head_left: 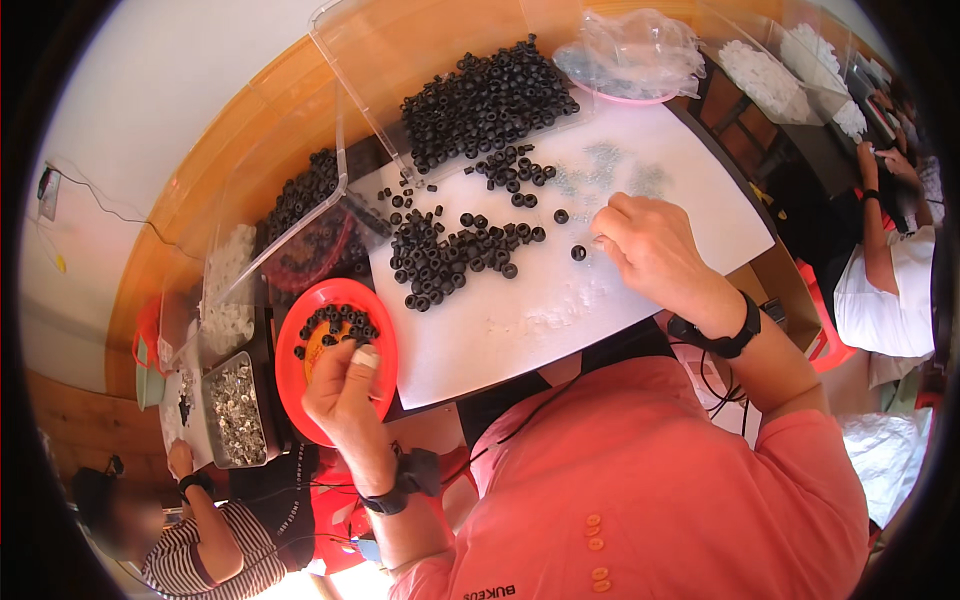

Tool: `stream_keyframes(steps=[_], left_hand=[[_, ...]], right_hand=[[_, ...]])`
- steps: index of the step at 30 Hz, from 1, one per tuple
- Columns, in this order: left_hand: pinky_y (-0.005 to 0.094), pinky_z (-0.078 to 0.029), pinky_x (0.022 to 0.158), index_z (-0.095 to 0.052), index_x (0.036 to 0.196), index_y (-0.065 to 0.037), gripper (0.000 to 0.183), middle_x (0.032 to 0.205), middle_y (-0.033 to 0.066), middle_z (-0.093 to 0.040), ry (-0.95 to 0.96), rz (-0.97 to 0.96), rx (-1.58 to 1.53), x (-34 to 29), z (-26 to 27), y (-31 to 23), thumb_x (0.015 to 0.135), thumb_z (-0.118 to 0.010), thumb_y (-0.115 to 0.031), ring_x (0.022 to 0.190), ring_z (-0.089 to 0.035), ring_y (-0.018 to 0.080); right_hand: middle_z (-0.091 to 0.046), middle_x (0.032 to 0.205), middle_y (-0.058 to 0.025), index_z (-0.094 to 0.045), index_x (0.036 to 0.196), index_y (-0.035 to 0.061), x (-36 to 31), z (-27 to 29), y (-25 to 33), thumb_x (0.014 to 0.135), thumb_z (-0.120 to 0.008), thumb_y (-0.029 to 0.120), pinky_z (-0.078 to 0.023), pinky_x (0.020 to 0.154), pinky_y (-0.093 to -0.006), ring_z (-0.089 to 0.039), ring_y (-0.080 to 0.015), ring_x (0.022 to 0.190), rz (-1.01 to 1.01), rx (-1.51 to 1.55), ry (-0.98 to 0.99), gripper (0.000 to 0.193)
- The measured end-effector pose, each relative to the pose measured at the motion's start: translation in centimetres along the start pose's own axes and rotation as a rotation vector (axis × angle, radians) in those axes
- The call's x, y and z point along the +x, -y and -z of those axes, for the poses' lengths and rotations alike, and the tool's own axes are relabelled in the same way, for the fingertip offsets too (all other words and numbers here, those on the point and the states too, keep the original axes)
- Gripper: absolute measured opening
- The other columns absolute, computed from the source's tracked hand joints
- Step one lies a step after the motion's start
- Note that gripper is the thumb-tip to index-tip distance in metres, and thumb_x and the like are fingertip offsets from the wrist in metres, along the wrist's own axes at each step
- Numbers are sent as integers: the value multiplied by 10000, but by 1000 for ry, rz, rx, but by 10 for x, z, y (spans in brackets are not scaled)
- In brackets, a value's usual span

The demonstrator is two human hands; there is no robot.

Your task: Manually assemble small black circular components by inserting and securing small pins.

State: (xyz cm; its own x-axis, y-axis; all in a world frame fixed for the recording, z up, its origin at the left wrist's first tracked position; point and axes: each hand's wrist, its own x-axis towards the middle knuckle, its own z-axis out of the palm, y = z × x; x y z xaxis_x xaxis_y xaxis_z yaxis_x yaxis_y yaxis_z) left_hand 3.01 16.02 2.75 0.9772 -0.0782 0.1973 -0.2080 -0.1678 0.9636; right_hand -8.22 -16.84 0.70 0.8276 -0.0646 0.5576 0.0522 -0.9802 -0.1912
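Note:
My left hand (pixel 345 395) hovers over the red plate (pixel 290 385), its fingers curled closed, with a white wrap on one fingertip. Whatever it may hold is hidden. Small black ring-shaped parts (pixel 345 320) lie in that plate. My right hand (pixel 650 240) is over the white work surface (pixel 690 170), thumb and fingertips pinched together; what is between them is too small to make out. Just left of those fingertips lies a single black part (pixel 578 253). A loose group of black parts (pixel 450 255) spreads across the middle-left of the surface, and tiny clear pieces (pixel 600 175) are scattered beyond my right hand.
A tipped clear bin (pixel 375 85) spills a black heap (pixel 490 100) at the back. Plastic bags (pixel 640 50) sit in a pink-rimmed bowl. At left stands a metal tray (pixel 235 410) of small metallic pieces. Co-workers (pixel 215 550) sit at left and far right, beside bins of white parts (pixel 765 80).

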Motion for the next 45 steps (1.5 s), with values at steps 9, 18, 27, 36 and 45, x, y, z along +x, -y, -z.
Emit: stream_keyframes(steps=[9, 18, 27, 36, 45], left_hand=[[283, -495, 701, -722, 1009, -1, 221, 978, 88, -668, 326, -342, 151, -27, -56, 5, 790, -748, 4, 885, -627, 165], [210, -472, 615, -697, 1077, 13, 174, 942, 27, -686, 638, 223, -487, -40, -120, 10, 911, -713, -34, 798, -596, 64], [276, -458, 625, -701, 959, -1, 99, 849, 44, -635, 439, -285, 53, -32, -109, 32, 862, -721, 1, 737, -572, 131], [284, -497, 685, -686, 1074, -12, 340, 974, 78, -619, 552, -440, 240, -28, -97, 26, 747, -699, 79, 889, -597, 180], [329, -508, 735, -690, 1073, -23, 378, 1010, 104, -624, 548, -572, 318, -28, -87, 26, 723, -645, 113, 909, -584, 256]], right_hand=[[-586, 952, -97, -647, 832, 67, 8, -19, 8, 706, -681, 68, -411, 777, -402, -562, -288, 896, 181, -96, 57, 130], [-539, 887, -84, -574, 897, 85, -14, -11, 50, 698, -739, 86, -392, 712, -404, -546, -283, 824, 178, 307, -110, 258], [-555, 807, -67, -605, 855, 97, -18, 0, 10, 728, -729, 61, -405, 700, -420, -566, -304, 802, 23, 153, -180, 181], [-583, 822, -52, -676, 784, 86, -20, -28, 24, 701, -718, 82, -408, 726, -393, -549, -258, 836, -55, -157, -66, 93], [-577, 854, -69, -652, 782, 75, -18, -28, 20, 686, -707, 56, -391, 755, -391, -542, -262, 865, -25, -90, -45, 112]])
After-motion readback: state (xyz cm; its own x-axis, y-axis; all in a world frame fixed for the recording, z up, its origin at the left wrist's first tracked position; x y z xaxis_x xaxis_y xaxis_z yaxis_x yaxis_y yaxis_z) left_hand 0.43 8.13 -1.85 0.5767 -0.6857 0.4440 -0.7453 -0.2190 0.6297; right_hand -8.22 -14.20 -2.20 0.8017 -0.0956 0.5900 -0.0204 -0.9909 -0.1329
